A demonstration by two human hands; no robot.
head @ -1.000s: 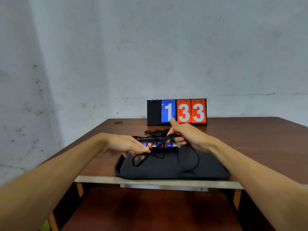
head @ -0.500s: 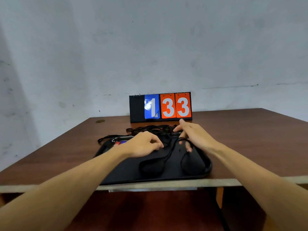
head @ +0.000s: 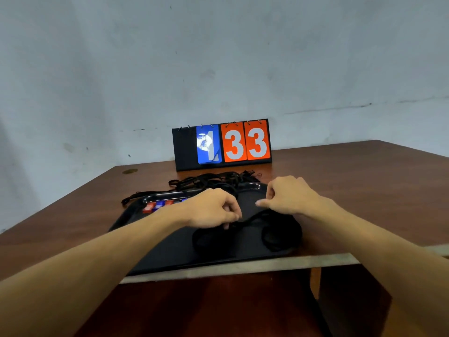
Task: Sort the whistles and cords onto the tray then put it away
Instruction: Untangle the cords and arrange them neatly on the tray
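Fingers (head: 230, 215) of our left hand (head: 211, 210) are curled and pinch a black cord (head: 250, 220) just above the tray (head: 170, 259). Fingers of our right hand (head: 291, 198) are curled too, right over the same cord, but we can't tell whether they grip it. Nearest us, the black tray sits at the tabletop (head: 364, 190) edge, w/ the cord lying in two loops on it, approx. one below each hand. Farther back, red & blue whistles (head: 158, 206) line the tray's far-left side. Behind the tray, a tangle of more black cords (head: 209, 180) lies on the tabletop. Beyond that a scoreboard (head: 223, 144) reads 1, 33, against a pale wall (head: 218, 57).
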